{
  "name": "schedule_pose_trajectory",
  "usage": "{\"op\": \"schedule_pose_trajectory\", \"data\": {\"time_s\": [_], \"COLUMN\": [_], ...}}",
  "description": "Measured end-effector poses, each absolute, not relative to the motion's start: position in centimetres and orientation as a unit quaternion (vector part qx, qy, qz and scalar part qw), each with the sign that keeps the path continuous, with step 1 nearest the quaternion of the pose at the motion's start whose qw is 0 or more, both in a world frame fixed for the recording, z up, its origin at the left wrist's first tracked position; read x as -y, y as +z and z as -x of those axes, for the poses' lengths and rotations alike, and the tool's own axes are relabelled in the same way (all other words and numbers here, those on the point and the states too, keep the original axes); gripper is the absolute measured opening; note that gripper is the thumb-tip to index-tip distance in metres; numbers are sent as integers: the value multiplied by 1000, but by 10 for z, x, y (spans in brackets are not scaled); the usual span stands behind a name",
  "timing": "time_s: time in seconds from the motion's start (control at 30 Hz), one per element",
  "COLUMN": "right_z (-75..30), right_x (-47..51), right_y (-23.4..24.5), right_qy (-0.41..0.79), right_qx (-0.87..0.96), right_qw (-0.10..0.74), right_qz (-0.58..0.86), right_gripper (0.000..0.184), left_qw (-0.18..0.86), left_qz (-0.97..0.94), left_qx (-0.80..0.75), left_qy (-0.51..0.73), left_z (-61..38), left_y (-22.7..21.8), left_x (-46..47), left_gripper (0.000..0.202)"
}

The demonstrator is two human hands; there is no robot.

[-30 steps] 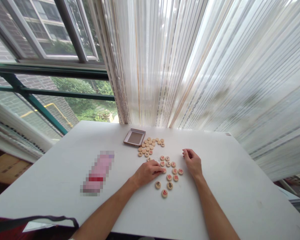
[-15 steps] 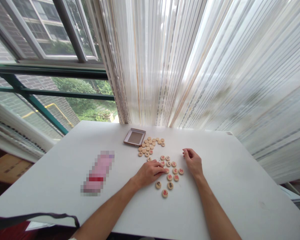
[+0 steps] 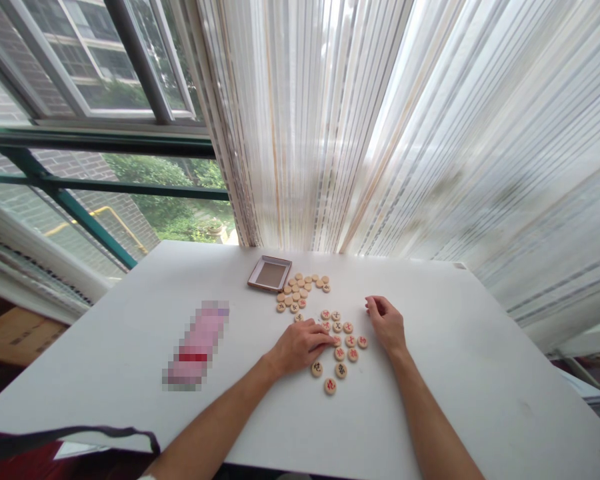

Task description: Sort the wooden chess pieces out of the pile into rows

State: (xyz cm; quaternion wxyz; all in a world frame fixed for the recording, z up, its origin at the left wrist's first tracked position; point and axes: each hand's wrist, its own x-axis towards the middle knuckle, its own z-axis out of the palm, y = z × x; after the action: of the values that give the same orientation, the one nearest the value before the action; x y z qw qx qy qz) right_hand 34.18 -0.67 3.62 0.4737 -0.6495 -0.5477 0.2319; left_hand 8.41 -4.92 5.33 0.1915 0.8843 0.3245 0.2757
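My left hand lies over the middle of the white table, its fingers together and their tips on a red-lettered Chinese chess piece. Close around it sit several more round wooden pieces, among them a red one nearest me, a black one and a red one at the right end. Part of the group is hidden by the left hand. To the right of these, my right hand rests on the table with fingers curled in and no piece visible in them.
Farther back, several wooden pieces, many blank side up, lie beside an open shallow box. A blurred pink item lies on the left of the white table. A string curtain hangs along the far edge.
The piece at my left fingertips has shifted slightly to the right and shows more of its face. My right hand stays where it was.
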Motion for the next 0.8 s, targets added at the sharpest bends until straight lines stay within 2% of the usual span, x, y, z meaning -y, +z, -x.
{"op": "schedule_pose_trajectory", "data": {"time_s": [0.37, 0.8], "right_z": [-342, -343], "right_x": [5, 6], "right_y": [34, 33], "right_qy": [234, 234], "right_qx": [544, 545], "right_qw": [473, 474], "right_qz": [653, 650], "right_gripper": [44, 46], "left_qw": [167, 164], "left_qz": [-898, -897], "left_qx": [-318, -322], "left_qy": [255, 255], "left_z": [-87, -87], "left_y": [53, 52], "left_x": [51, 51], "left_gripper": [39, 35]}}
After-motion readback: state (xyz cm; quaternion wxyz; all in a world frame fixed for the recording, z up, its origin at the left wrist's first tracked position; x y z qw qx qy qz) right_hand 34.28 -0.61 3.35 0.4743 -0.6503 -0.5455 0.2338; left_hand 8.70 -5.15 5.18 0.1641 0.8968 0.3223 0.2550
